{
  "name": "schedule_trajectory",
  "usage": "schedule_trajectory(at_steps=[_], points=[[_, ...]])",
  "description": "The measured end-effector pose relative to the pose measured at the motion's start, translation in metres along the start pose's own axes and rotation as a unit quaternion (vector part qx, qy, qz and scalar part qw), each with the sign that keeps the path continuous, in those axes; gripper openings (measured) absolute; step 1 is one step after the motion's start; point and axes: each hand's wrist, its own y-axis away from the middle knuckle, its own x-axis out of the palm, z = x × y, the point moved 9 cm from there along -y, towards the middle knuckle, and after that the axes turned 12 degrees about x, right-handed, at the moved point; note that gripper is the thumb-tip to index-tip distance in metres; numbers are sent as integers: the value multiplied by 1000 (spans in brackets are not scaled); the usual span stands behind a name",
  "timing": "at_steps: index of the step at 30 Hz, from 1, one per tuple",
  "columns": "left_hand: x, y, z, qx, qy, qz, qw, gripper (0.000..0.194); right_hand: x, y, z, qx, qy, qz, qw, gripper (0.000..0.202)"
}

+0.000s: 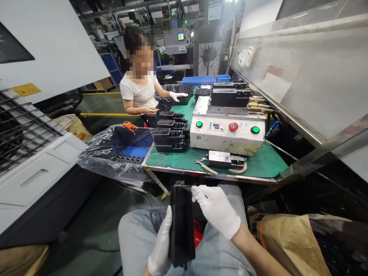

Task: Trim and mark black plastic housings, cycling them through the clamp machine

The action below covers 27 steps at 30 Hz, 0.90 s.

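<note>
A long black open-topped plastic housing (181,226) is tilted upright above my lap, its hollow side facing me. My left hand (161,245), in a white glove, is closed around its left side and lower end. At the housing's upper right corner is my gloved right hand (219,211), its fingers pinched together. A thin shape shows by those fingertips, too small to name. Beyond the housing, at the table's front edge, lie a pair of pliers (206,167) and a black part with a pale top (225,159).
A white control box (227,132) with green and red buttons stands on the green table (169,161), a black housing (230,97) on top. Stacked black housings (169,135) stand left of it. A co-worker (140,90) is across the table. Left is a plastic-lined crate (99,153); right, a paper sack (287,234).
</note>
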Motion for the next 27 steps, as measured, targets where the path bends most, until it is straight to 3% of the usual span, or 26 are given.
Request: schedule_trajectory(at_steps=[2, 4, 9, 21, 27], points=[[13, 8, 4, -50, 40, 19, 998, 60, -3, -8, 17, -44, 94, -9, 995, 59], [22, 14, 2, -57, 59, 23, 996, 57, -3, -12, 27, -65, 172, -21, 983, 60], [23, 23, 0, -77, 31, -8, 997, 61, -3, -15, 36, -83, 313, -54, 945, 59], [32, 26, 2, -69, 12, 18, 997, 62, 1, -5, 32, -89, 381, -41, 919, 58], [39, 22, -3, -46, 29, 27, 998, 61, 7, 4, 30, -86, 374, -32, 923, 56]])
